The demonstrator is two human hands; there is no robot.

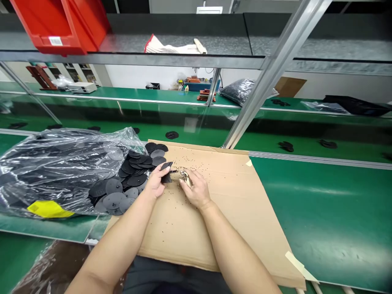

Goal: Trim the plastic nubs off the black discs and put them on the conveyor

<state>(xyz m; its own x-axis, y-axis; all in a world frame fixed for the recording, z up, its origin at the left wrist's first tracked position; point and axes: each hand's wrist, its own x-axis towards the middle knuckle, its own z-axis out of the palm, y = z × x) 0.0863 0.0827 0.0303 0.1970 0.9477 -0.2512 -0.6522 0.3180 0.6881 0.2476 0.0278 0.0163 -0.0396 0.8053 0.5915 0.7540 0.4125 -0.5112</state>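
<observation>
My left hand (pixel 155 181) is closed on a black plastic part (pixel 167 173) with a thin piece jutting out to the right. In my right hand (pixel 197 188) is a pair of nippers (pixel 185 178), its metal jaws close to that jutting piece. Whether the jaws touch it I cannot tell. Both hands are over a cardboard sheet (pixel 232 204) strewn with tiny dark bits. Left of my left hand, a pile of round black discs (pixel 134 179) spills from a clear plastic bag (pixel 61 163).
A slanted metal post (pixel 263 77) rises behind the cardboard. Beyond it runs a green belt (pixel 202 126) carrying scattered black parts. On the overhead shelf are a red bin (pixel 58 24) and a white glove (pixel 171 48). Tape (pixel 298 263) lies at the cardboard's right corner.
</observation>
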